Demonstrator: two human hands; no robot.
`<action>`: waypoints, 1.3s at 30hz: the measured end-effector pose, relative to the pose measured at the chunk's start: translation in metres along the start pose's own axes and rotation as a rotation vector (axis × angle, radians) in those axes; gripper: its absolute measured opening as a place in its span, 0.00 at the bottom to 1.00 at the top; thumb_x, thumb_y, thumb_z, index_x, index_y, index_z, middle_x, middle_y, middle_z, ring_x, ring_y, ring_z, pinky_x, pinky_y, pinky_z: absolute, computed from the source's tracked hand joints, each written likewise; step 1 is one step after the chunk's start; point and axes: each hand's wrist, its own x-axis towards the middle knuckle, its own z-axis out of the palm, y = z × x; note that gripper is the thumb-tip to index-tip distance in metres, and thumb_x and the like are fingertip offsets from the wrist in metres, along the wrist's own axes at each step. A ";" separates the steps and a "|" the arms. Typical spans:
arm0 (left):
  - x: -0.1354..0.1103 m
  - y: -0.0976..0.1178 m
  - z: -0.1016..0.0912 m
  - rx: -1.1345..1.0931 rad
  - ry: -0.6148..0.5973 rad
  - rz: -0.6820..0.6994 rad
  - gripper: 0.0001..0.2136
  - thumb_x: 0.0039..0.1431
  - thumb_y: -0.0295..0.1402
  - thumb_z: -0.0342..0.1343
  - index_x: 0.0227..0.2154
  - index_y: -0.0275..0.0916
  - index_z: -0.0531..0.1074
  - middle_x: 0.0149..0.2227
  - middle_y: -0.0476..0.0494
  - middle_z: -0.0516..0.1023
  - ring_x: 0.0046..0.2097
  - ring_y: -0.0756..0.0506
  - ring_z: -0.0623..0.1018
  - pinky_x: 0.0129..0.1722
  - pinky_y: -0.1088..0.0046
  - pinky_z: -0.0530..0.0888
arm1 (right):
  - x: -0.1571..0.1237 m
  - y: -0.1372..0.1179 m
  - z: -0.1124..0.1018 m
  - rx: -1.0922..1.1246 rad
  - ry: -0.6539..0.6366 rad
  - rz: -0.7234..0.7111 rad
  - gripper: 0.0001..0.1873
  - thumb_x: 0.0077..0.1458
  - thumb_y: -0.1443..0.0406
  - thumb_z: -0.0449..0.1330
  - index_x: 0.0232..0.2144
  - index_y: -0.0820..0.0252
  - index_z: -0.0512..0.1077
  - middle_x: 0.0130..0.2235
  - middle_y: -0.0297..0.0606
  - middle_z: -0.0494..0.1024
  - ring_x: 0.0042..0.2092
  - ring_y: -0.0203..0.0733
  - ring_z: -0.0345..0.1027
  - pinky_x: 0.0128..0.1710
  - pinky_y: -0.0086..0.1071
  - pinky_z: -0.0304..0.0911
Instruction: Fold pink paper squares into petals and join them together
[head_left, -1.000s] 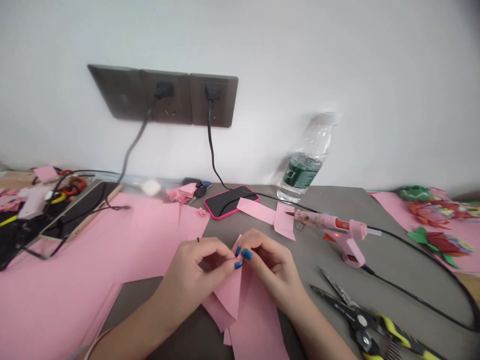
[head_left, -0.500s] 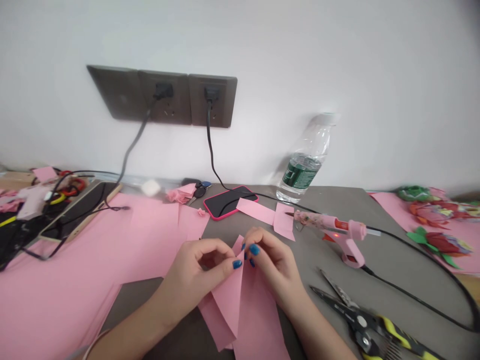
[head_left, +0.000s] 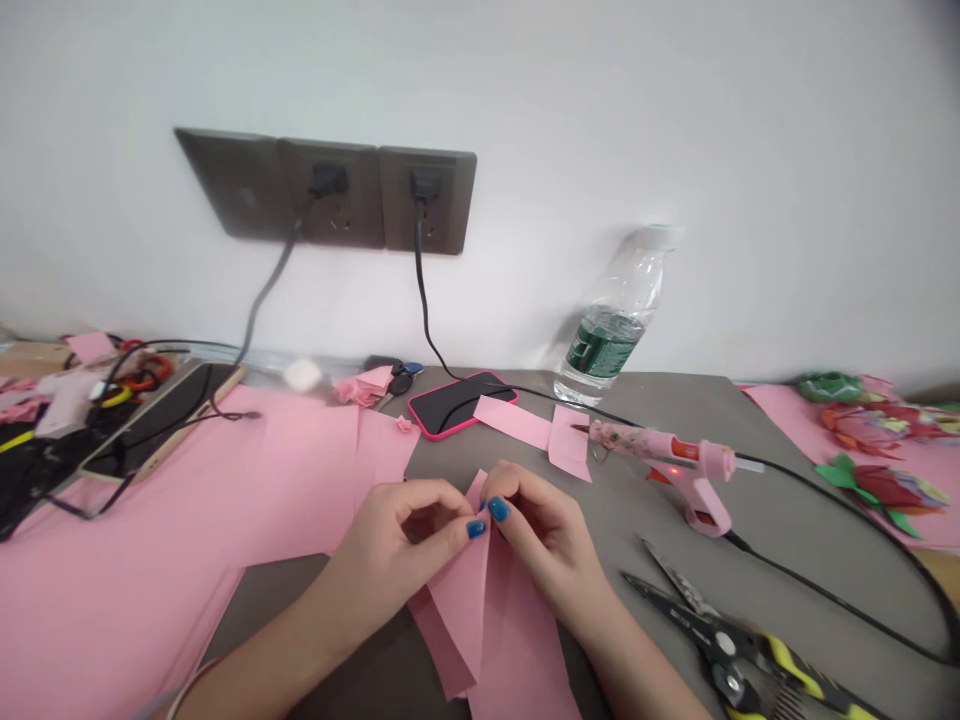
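Left hand (head_left: 409,535): the grip is closed, thumb against fingers, on the upper part of a folded, pointed piece of pink paper (head_left: 461,600). Right hand (head_left: 551,535): the grip is likewise closed, pinching the same piece just beside the left fingertips. The paper extends below both hands, over the matte grey desk (head_left: 645,510). To the right lie a pink glue gun (head_left: 701,475) with a lit red lamp and, nearer, a black, pointed metal hand tool with yellow-and-black handles (head_left: 720,640), its blades apart. Beyond the hands lies a dark-screened phone in a bright pink case (head_left: 454,405).
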 end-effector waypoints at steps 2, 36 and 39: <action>0.000 0.001 0.000 -0.008 0.005 -0.011 0.12 0.62 0.37 0.57 0.26 0.37 0.72 0.25 0.51 0.68 0.29 0.50 0.65 0.29 0.76 0.62 | 0.000 0.000 0.000 -0.006 0.001 0.003 0.14 0.67 0.62 0.54 0.28 0.58 0.68 0.28 0.34 0.67 0.29 0.38 0.59 0.29 0.31 0.54; 0.001 0.004 0.002 0.045 0.111 0.026 0.08 0.57 0.33 0.61 0.24 0.38 0.74 0.24 0.50 0.75 0.28 0.50 0.71 0.27 0.77 0.67 | -0.003 0.000 0.000 0.042 -0.037 0.018 0.11 0.67 0.61 0.54 0.32 0.57 0.69 0.31 0.36 0.68 0.32 0.40 0.60 0.31 0.34 0.55; 0.000 0.005 0.001 0.060 0.096 0.034 0.08 0.57 0.33 0.59 0.24 0.38 0.74 0.24 0.50 0.75 0.28 0.50 0.72 0.28 0.77 0.67 | -0.003 0.000 0.001 0.035 -0.035 0.003 0.11 0.67 0.61 0.54 0.31 0.57 0.68 0.30 0.36 0.67 0.32 0.40 0.60 0.31 0.34 0.55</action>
